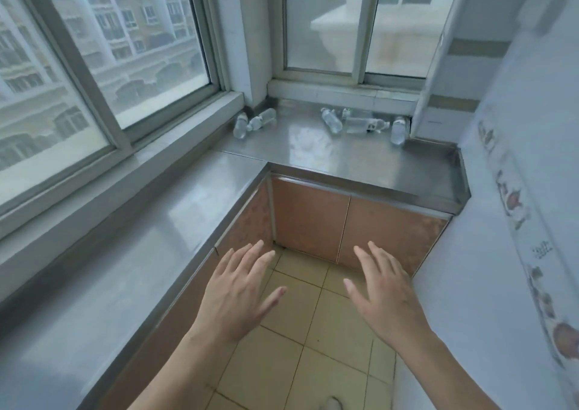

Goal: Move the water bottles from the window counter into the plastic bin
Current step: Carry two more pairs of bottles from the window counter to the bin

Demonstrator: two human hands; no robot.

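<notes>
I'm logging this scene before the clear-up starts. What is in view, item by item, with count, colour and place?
clear plastic water bottles: about six, blurred; two lying in the left corner, the rest near the right wall, all on the far counter.
stainless steel L-shaped counter: one, grey, under the windows.
brown cabinet doors: below the counter.
beige tiled floor: between the counters.
windows: two, grey-framed, left and ahead.
plastic bin: not in view.
left hand: open, fingers spread, holding nothing.
right hand: the same.
</notes>
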